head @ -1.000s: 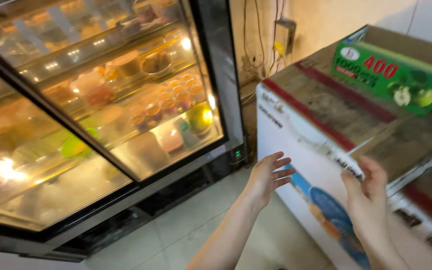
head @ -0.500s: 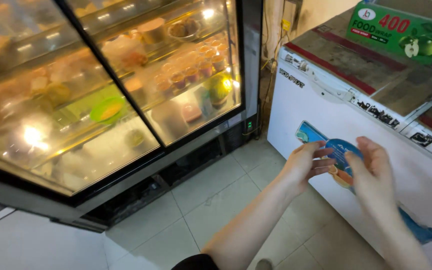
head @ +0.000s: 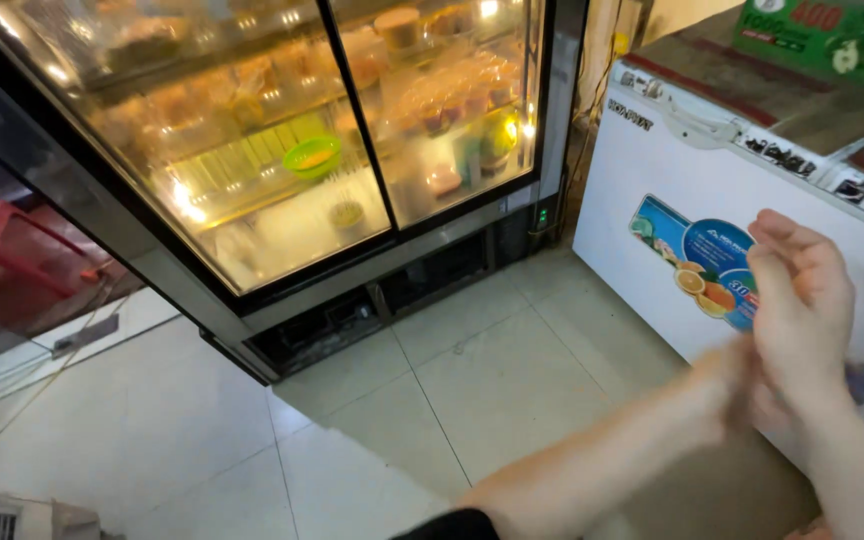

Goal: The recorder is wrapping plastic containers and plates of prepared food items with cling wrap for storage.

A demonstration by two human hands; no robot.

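Hands: right hand (head: 800, 300) open, covering the blurred left hand (head: 742, 385); its state unclear.
Tip: rub palms clear of the white chest freezer (head: 652, 190) just behind.

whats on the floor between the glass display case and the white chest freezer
In the head view, only bare pale floor tiles lie between the glass display case and the white chest freezer; both hands hover in front of the freezer.

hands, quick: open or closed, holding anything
Left hand: mostly hidden behind the right, cannot tell.
Right hand: open, fingers extended, holding nothing visible.
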